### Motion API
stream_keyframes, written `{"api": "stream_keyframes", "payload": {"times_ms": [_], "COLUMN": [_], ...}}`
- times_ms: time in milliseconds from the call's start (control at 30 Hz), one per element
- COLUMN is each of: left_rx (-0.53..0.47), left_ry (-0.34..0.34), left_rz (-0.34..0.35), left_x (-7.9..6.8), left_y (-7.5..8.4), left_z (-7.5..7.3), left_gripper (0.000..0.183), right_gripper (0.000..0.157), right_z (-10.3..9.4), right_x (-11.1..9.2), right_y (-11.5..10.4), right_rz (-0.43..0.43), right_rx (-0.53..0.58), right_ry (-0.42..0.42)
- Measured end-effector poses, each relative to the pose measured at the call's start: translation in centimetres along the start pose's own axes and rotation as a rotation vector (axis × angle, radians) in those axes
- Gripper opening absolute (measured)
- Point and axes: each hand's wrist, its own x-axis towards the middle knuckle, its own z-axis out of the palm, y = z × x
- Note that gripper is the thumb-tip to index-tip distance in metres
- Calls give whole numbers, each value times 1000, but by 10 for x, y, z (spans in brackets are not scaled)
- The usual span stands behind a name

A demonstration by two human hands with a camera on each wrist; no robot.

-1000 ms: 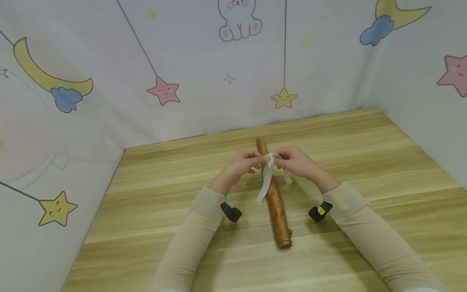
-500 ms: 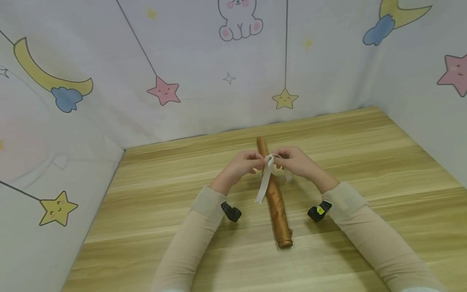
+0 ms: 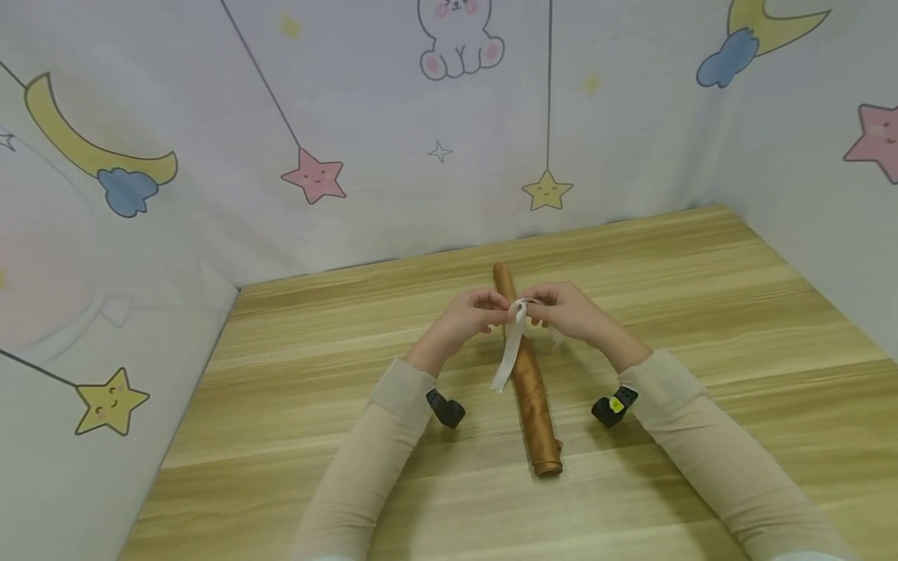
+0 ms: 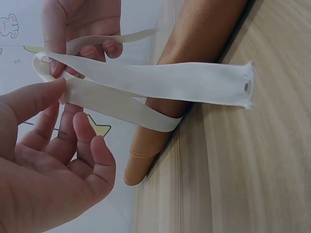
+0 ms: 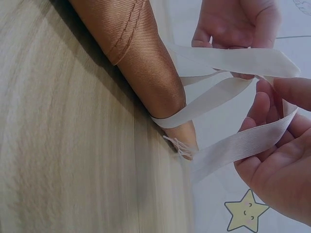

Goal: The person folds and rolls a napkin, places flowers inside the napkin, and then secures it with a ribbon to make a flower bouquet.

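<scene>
A roll of shiny brown cloth [image 3: 535, 413] lies lengthwise on the table. White ribbon [image 3: 510, 360] loops round it toward its far, narrower end, as the right wrist view shows with the ribbon [image 5: 214, 104] rising off the roll [image 5: 150, 73]. Above the roll, my left hand [image 4: 58, 160] pinches the ribbon between thumb and fingertips. Opposite it, my right hand [image 5: 282, 141] pinches the ribbon too, with one strand draped over its curled fingers. One frayed tail [image 4: 214, 85] hangs toward the near side. Where the strands cross between the fingertips is partly hidden.
The wood-grain table [image 3: 295, 389] meets a white cloth backdrop [image 3: 393, 117] printed with stars and moons at the back and sides. Black wrist cameras [image 3: 446, 408] hang under both cream sleeves [image 3: 393, 436].
Both hands stay nearly in place over the roll. The ribbon between the fingertips has shifted slightly, now showing a small loop, and the right tail hangs a little differently. The roll has not moved.
</scene>
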Motion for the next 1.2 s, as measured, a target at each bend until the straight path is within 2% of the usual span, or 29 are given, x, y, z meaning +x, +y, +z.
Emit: {"api": "stream_keyframes", "payload": {"times_ms": [233, 633, 1200], "left_rx": [-10, 6, -61], "left_ry": [17, 1, -20], "left_rz": [9, 36, 67], "left_x": [0, -3, -10], "left_y": [-1, 0, -3], "left_z": [0, 1, 0], "left_gripper": [4, 8, 7], "right_gripper": [28, 28, 29], "right_z": [1, 3, 6], "right_x": [-1, -3, -3], "right_y": [-1, 0, 4], "right_rz": [1, 2, 5], "right_rx": [-4, 37, 58], "right_ry": [9, 13, 23]}}
